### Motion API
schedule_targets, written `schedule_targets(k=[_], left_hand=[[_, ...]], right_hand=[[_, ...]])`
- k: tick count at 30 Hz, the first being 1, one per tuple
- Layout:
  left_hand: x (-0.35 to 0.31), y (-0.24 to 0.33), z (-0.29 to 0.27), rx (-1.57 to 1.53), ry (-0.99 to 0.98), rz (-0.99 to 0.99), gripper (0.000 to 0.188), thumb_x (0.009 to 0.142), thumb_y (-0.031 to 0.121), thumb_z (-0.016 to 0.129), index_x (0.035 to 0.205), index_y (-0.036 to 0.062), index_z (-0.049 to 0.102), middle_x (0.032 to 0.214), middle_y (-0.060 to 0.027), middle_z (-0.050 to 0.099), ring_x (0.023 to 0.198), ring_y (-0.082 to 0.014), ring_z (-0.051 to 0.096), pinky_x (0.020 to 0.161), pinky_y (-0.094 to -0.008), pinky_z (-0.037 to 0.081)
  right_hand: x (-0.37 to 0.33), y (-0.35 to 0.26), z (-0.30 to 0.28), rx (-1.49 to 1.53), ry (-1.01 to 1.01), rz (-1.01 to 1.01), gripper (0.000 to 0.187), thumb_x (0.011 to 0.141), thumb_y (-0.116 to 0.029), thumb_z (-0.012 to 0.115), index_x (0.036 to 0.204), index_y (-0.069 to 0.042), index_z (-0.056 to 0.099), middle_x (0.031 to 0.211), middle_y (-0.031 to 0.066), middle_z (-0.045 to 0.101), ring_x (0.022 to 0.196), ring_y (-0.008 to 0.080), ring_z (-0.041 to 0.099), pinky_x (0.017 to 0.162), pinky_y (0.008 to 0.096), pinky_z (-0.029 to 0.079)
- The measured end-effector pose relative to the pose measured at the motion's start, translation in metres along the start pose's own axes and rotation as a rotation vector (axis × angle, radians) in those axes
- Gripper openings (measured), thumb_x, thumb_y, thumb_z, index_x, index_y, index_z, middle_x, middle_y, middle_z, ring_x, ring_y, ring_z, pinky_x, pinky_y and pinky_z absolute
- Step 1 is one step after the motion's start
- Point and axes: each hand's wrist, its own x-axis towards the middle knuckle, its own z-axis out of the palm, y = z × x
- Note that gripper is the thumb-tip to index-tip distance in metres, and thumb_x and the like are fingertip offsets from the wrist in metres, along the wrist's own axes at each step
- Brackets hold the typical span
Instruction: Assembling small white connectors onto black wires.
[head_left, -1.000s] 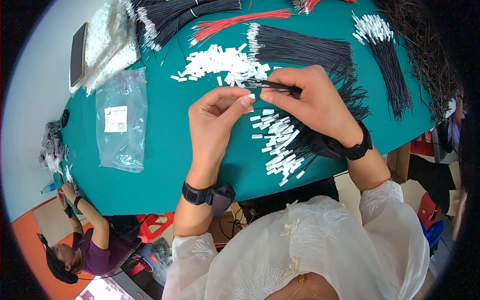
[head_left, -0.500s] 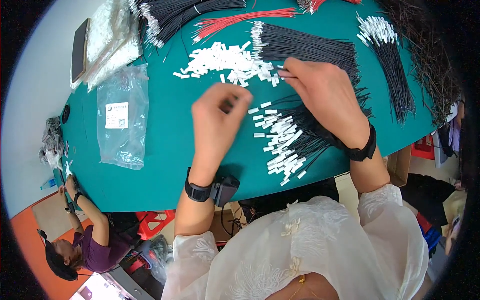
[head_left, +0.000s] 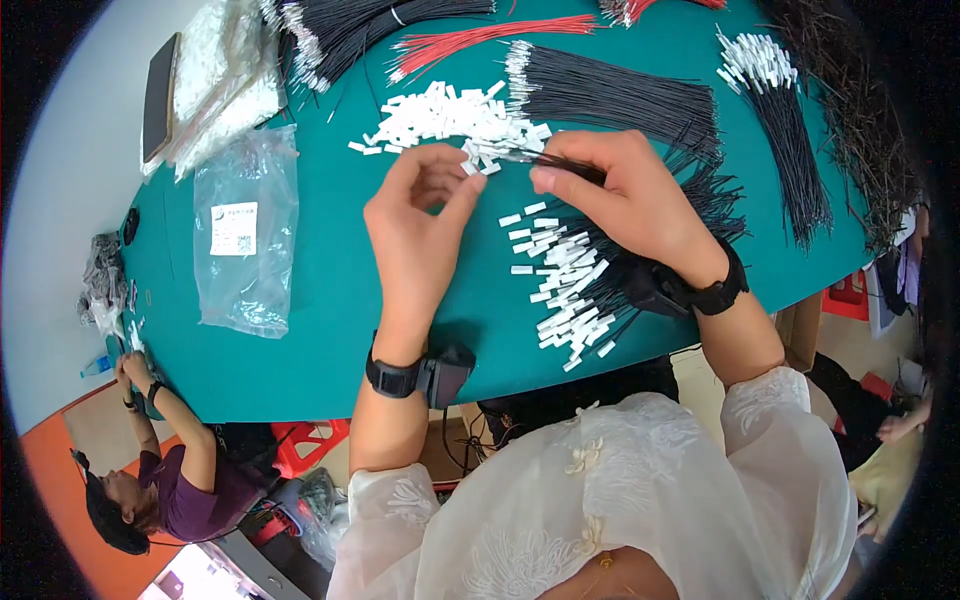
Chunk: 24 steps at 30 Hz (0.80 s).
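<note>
Hands sit apart over the green table (head_left: pixel 330 350), and clock directions here run from the gap between them, with 12 at the far edge. The right hand (head_left: pixel 630 185) is clamped on a thin bunch of black wires (head_left: pixel 575 166), thumb against forefinger, their tips jutting toward 9 o'clock; gripping behind the ends presumably leaves those tips exposed and steady. The left hand (head_left: pixel 412 220) curls opposite, thumb and forefinger just beside small white pieces at the near edge of the loose pile (head_left: pixel 435 112). I cannot tell whether one is pinched.

That pile spreads at 11 o'clock, probably put there so that either hand reaches it with little travel. White-capped wires (head_left: pixel 565 280) fan out at 5 o'clock, caps to the left, tails running partly behind the right hand; lying in one direction likely limits tangling. A flat bundle of black wires (head_left: pixel 620 92) rests at 2 o'clock and red wires (head_left: pixel 490 42) at 12, each laid lengthwise, seemingly sorted by colour. The clear plastic bag (head_left: pixel 265 285) lies flat between 8 and 9, aside from both hands.
</note>
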Motion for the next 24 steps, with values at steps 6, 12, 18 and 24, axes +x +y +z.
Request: schedule_targets(k=[6,12,18,24], left_hand=[[-0.009,0.012,0.005,-0.337,-0.069,-0.107,0.020,0.083,-0.005,0.070,0.101,-0.0017,0.065,0.089,-0.0032,0.066,0.076,-0.0050,0.059,0.069,-0.0177,0.047],[-0.010,0.012,0.003,-0.374,-0.075,-0.084,0.017,0.084,-0.004,0.069,0.100,-0.0014,0.066,0.087,-0.0013,0.066,0.074,-0.0042,0.058,0.065,-0.0170,0.044],[-0.011,0.010,0.003,-0.347,-0.072,-0.087,0.012,0.085,-0.002,0.069,0.097,-0.0013,0.067,0.083,-0.0004,0.065,0.072,-0.0036,0.056,0.063,-0.0167,0.042],[-0.011,0.014,0.004,-0.342,-0.045,-0.085,0.010,0.086,0.000,0.069,0.095,-0.0012,0.067,0.082,0.0001,0.065,0.071,-0.0035,0.055,0.063,-0.0168,0.042]], right_hand=[[0.001,0.002,0.002,0.117,-0.062,0.024,0.021,0.091,-0.017,0.064,0.085,0.003,0.064,0.065,0.0011,0.052,0.061,0.0058,0.040,0.053,0.0254,0.032],[0.001,0.002,0.002,0.130,-0.131,0.070,0.020,0.091,-0.016,0.065,0.087,0.004,0.067,0.065,-0.0005,0.054,0.061,0.0049,0.040,0.053,0.0242,0.033],[0.000,0.001,0.003,0.162,-0.134,0.072,0.018,0.090,-0.014,0.066,0.088,0.003,0.068,0.064,-0.0008,0.053,0.061,0.0045,0.040,0.052,0.0240,0.032],[-0.002,0.001,0.004,0.133,-0.138,0.061,0.017,0.089,-0.014,0.067,0.087,0.003,0.068,0.063,-0.0017,0.051,0.060,0.0045,0.038,0.051,0.0242,0.031]])
